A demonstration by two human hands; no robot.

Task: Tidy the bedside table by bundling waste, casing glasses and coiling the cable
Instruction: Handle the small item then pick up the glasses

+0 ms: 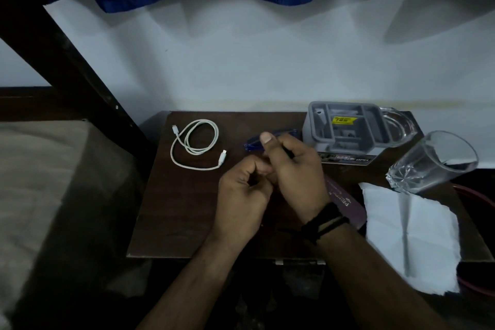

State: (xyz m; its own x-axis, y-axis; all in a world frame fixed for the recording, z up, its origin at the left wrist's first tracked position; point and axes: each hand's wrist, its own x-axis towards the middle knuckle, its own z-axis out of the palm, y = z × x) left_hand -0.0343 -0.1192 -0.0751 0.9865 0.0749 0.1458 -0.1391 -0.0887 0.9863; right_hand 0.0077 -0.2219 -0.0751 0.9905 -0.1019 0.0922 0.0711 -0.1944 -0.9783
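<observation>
Blue-framed glasses (253, 143) are held over the middle of the dark wooden bedside table (187, 209). My right hand (292, 174) grips them, with its thumb on the frame and a dark temple arm showing between its fingers. My left hand (242, 195) is curled right beside it, fingers touching the right hand; what it holds is hidden. A dark purple glasses case (345, 203) lies under my right wrist. A white cable (195, 143) lies loosely looped at the table's back left. A white tissue (409, 233) lies at the right.
A grey plastic organiser box (345, 128) stands at the back right, with a clear glass dish (399, 126) behind it. A clear tumbler (434, 163) stands on the tissue's far corner. A bed (32, 182) and its dark frame post are to the left.
</observation>
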